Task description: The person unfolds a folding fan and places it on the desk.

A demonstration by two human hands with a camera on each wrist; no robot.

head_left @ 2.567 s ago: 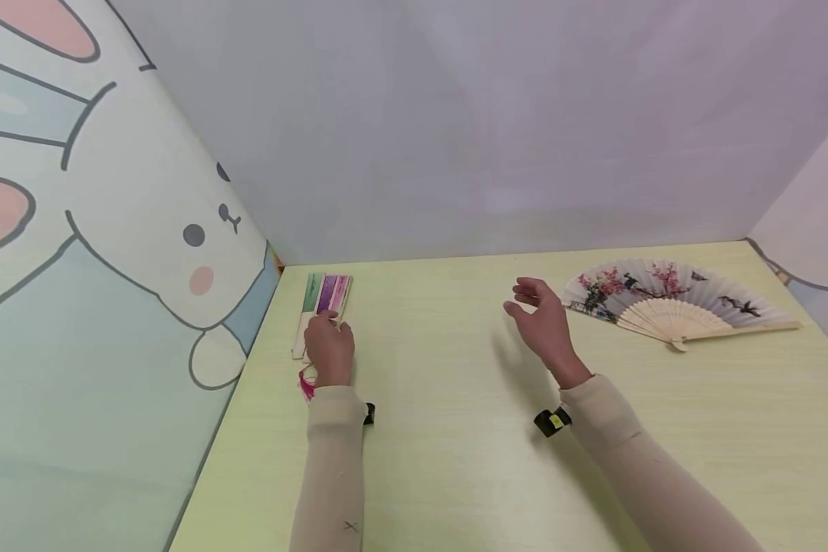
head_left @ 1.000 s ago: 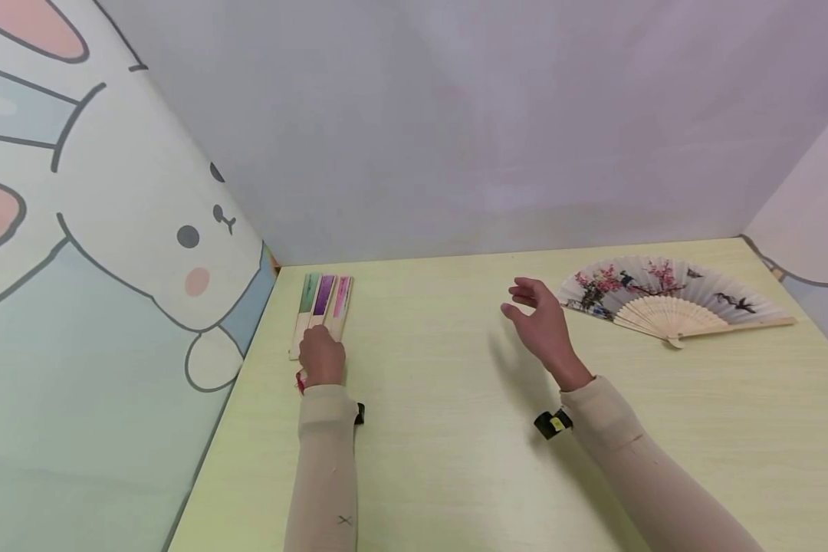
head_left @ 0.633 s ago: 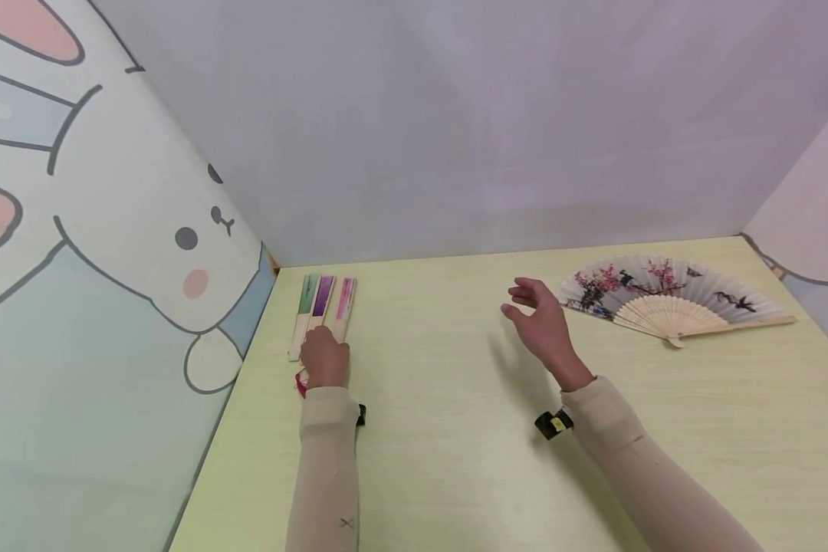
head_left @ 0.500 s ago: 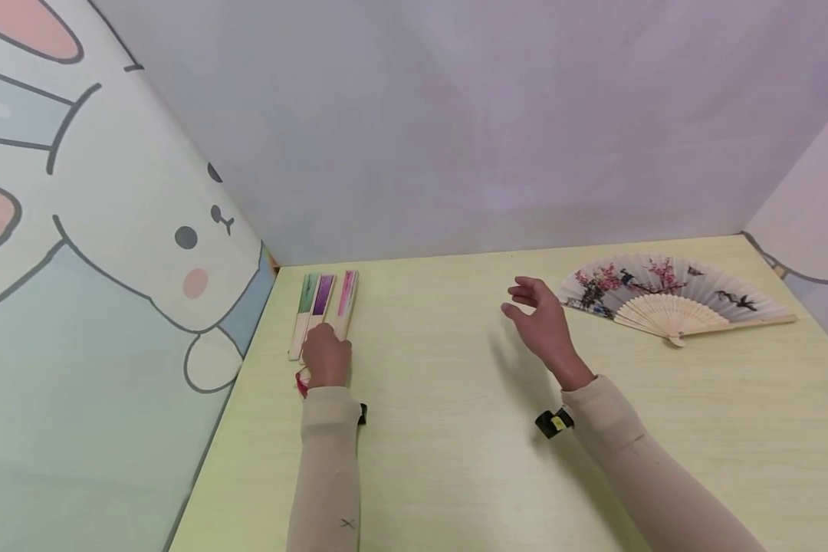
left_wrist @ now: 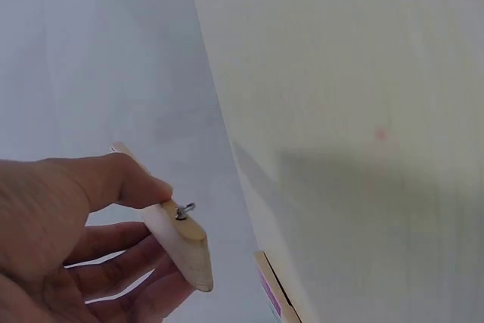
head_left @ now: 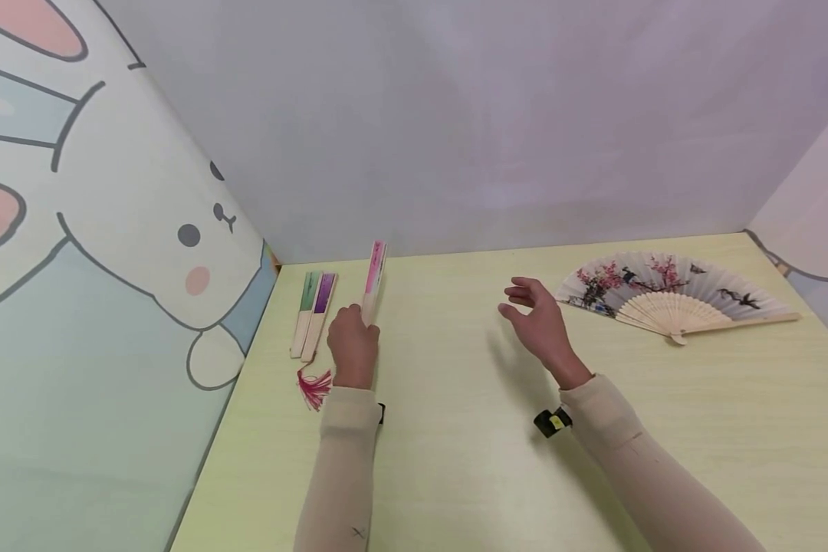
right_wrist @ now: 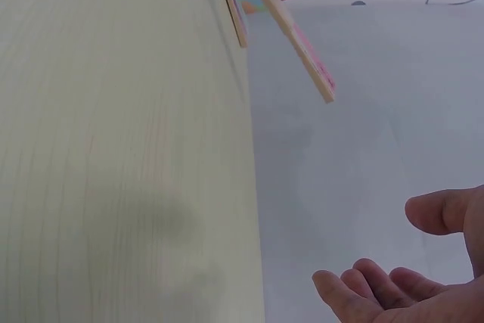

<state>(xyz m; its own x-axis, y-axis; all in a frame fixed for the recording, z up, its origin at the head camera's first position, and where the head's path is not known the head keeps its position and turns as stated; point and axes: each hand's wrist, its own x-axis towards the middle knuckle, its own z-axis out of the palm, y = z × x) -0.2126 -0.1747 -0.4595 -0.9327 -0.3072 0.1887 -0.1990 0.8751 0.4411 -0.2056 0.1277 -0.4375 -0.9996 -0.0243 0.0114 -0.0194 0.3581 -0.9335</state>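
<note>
My left hand (head_left: 354,346) grips a folded pink hand fan (head_left: 375,274) by its wooden end, the pink tip pointing away from me. In the left wrist view the thumb presses one side of that fan (left_wrist: 181,243), near a small metal pin, with the fingers behind it. The right wrist view shows the fan (right_wrist: 302,47) raised above the table. Left of this hand lie a folded green fan (head_left: 306,314) and a folded purple fan (head_left: 320,316), side by side. My right hand (head_left: 541,330) hovers over the table, fingers relaxed and apart from the thumb, holding nothing.
A spread white fan (head_left: 676,295) with blossoms and birds lies at the back right of the pale table (head_left: 441,429). A pink tassel (head_left: 313,389) lies below the purple fan. A rabbit-print wall (head_left: 131,253) borders the left side, a plain grey wall (head_left: 497,153) the back.
The left hand has taken hold of the pink fan beside the purple one, lifted it and moved it right. The tassel has come into full view. The right hand stays nearly still.
</note>
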